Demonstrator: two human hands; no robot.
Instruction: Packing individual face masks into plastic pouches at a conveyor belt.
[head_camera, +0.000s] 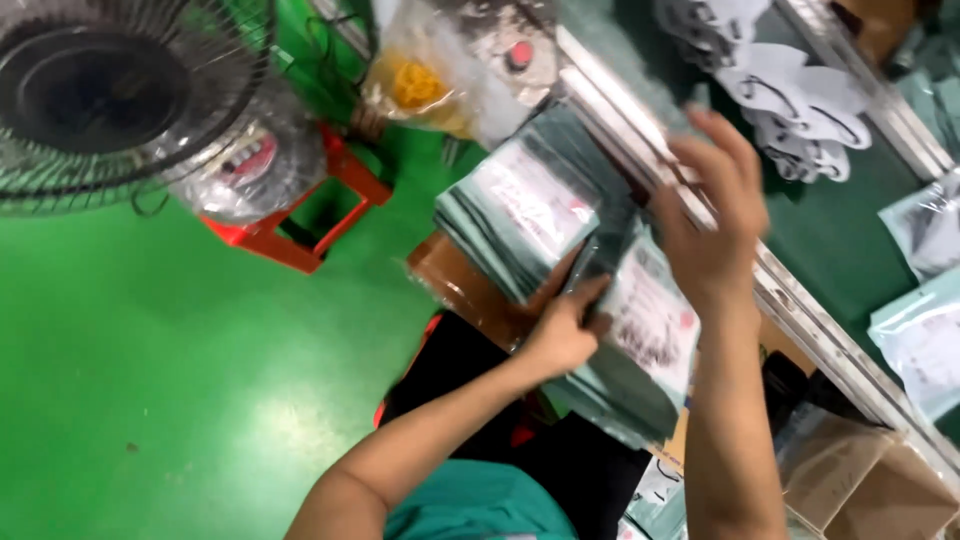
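My left hand (566, 330) is closed on the edge of a stack of flat packets (640, 350) with white labels that rests in my lap. My right hand (715, 215) hovers above the same stack with fingers spread, palm down, holding nothing that I can see. A second stack of the same packets (520, 205) lies fanned out just to the left, on a brown cardboard box (455, 285). The picture is blurred by motion.
A metal rail (800, 300) edges a green conveyor belt (830, 230) carrying white face masks (790, 100) and sealed packets (925, 335). On the green floor (150, 380) stand a wire-guard fan (110, 100), an orange frame (320, 215) and plastic bags (420, 85). Cardboard boxes (860, 480) sit lower right.
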